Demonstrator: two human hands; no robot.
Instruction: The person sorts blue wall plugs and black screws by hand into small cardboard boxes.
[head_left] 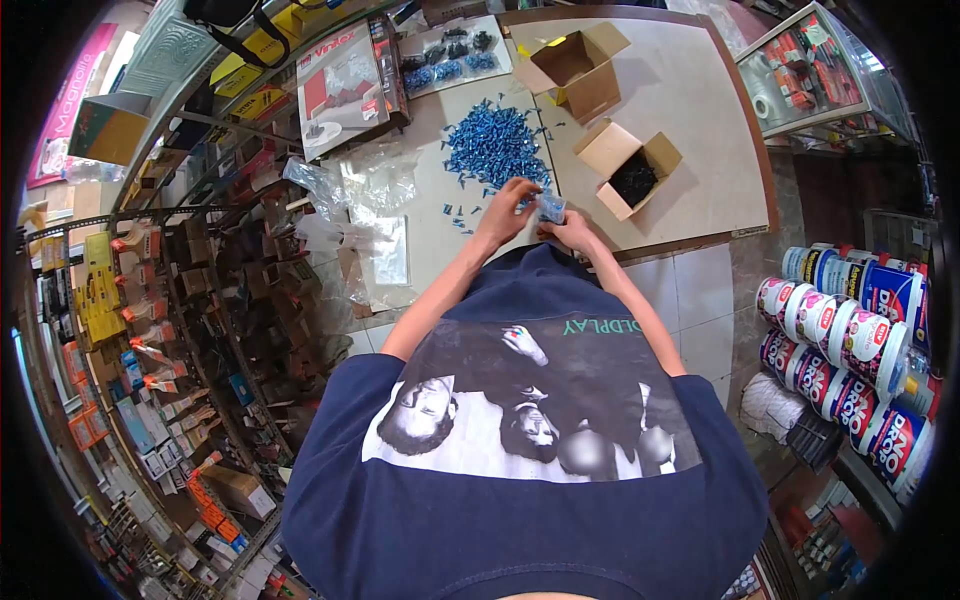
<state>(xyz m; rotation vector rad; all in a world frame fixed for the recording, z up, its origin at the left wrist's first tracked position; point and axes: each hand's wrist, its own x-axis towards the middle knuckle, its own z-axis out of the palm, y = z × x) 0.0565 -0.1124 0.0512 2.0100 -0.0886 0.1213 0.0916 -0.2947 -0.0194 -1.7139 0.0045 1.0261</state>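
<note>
Over the near edge of the table, a small clear plastic bag with blue pieces inside is between my hands. My right hand grips its lower right side. The curled fingers of my left hand close at the bag's upper left edge; their tips are partly hidden. Just beyond lies a heap of small blue wall plugs, with several loose ones scattered near my left wrist. An open cardboard box to the right of my hands holds small black pieces, too small to make out.
Another open cardboard box stands farther back. Filled packets rest on a white sheet beside a Vinilex box. Clear plastic bags lie at left. Crowded shelves flank the left; paint buckets and a glass case the right.
</note>
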